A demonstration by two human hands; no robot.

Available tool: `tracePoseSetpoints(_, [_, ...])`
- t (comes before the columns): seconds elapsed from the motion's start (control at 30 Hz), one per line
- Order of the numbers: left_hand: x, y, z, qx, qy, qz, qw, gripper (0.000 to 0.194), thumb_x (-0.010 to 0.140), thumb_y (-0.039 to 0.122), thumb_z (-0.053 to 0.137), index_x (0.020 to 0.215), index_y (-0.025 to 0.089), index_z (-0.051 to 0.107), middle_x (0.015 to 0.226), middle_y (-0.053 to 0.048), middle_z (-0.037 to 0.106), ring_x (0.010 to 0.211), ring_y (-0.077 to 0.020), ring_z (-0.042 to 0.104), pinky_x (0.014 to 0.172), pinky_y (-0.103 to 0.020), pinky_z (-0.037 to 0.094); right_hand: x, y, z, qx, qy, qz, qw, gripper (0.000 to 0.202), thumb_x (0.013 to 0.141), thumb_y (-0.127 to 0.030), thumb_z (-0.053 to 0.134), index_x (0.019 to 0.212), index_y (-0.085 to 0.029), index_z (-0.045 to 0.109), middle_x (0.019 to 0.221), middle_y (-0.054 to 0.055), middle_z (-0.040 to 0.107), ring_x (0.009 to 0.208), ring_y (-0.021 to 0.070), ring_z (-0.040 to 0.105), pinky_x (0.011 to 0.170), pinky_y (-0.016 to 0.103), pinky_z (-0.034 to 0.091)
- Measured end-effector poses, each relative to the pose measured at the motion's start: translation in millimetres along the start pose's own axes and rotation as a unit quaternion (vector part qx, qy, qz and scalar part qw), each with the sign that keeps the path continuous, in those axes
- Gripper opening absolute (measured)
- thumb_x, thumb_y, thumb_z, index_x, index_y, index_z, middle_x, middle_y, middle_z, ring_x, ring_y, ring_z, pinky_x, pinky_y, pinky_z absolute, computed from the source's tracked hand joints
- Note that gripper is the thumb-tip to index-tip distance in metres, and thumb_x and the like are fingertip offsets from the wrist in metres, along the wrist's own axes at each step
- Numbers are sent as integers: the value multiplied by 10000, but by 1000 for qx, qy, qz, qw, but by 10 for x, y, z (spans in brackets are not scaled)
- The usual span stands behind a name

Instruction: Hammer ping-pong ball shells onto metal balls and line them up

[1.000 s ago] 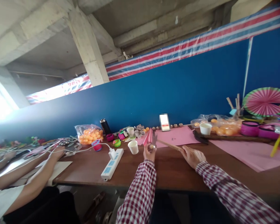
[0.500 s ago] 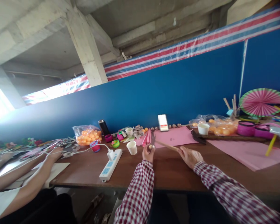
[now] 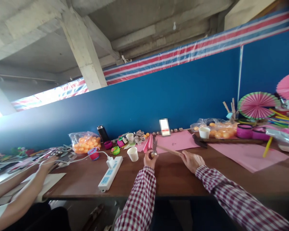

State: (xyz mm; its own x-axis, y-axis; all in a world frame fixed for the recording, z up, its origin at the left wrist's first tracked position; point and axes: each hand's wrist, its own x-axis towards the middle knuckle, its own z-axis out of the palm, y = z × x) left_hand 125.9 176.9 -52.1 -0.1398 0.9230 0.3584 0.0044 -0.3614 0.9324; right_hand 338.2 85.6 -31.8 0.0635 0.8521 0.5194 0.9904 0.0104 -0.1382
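My left hand [image 3: 148,160] is closed around a small shiny metallic ball [image 3: 154,154], held just above the brown table. My right hand [image 3: 194,161] grips one end of a long, thin wooden stick [image 3: 170,150], whose far end points left past the ball. Whether the stick touches anything there I cannot tell. Behind the left hand are a dark metal blade-like tool [image 3: 155,142] and folded pink paper strips [image 3: 148,143]. Beyond the stick lies a pink sheet [image 3: 177,141], with a row of similar metallic balls [image 3: 180,129] along its far edge.
White paper cups [image 3: 133,154] and a power strip [image 3: 110,175] with a plug stand left of my hands. A bag of orange balls [image 3: 86,145] is further left, near a co-worker's arm [image 3: 30,186]. On the right are another pink sheet [image 3: 248,155] and a dark curved tool [image 3: 199,141].
The view has swung slightly right, so the table's things sit further left in the picture. More of the ball shows in my left hand. Both hands keep their hold.
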Motion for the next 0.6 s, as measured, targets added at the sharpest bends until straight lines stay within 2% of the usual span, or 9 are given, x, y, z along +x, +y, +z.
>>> tracePoseSetpoints(0.3, [-8,42,-18,38,0,11,999,322,506,196,670,819,136,624,761,-32,641,703,-140,600,695,-259,480,9,-6,-9,-3,-7,0,1000,391,862,-460,204,745,-217,487,697,-6,627,562,121,556,454,242,140])
tracePoseSetpoints(0.6, [25,-49,-2,26,14,-12,1000,308,523,229,690,812,142,632,724,-25,643,674,-138,612,678,-266,501,5,-50,-60,-10,-17,15,1000,377,864,-446,211,754,-212,485,706,-4,631,583,119,568,462,262,145])
